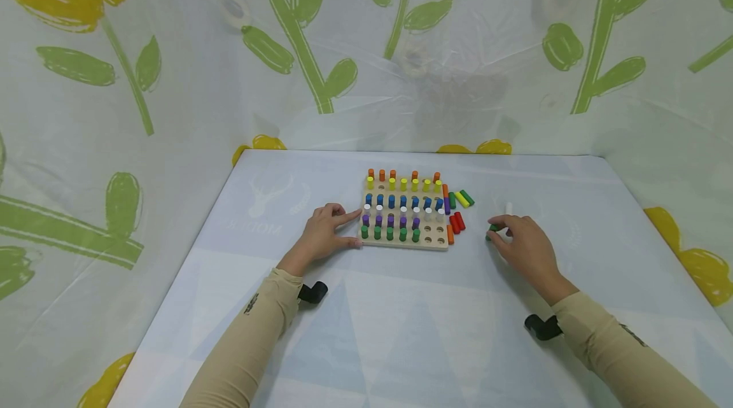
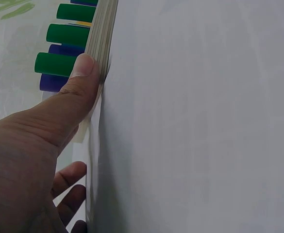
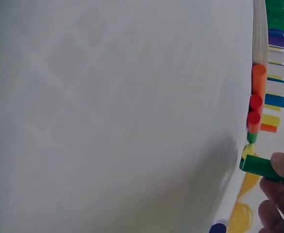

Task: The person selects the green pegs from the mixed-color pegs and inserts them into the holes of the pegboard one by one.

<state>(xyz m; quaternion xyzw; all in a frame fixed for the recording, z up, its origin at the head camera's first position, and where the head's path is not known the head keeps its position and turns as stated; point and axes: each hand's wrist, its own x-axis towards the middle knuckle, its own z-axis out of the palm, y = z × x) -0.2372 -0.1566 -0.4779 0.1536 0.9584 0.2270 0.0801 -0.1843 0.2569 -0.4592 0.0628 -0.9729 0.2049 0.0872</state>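
A wooden pegboard stands on the table with rows of orange, yellow, blue, white, purple and green pegs upright in it. My left hand rests at its left side, index fingertip and thumb touching the edge; in the left wrist view the thumb lies against the board's side beside the green pegs. To the right of the board, my right hand pinches a green peg between thumb and fingers. Just behind that hand shows a white peg.
Loose pegs lie along the board's right side: two red pegs, an orange peg, a yellow peg and several others. A dark purple peg end shows at the bottom of the right wrist view. A flowered curtain borders the table.
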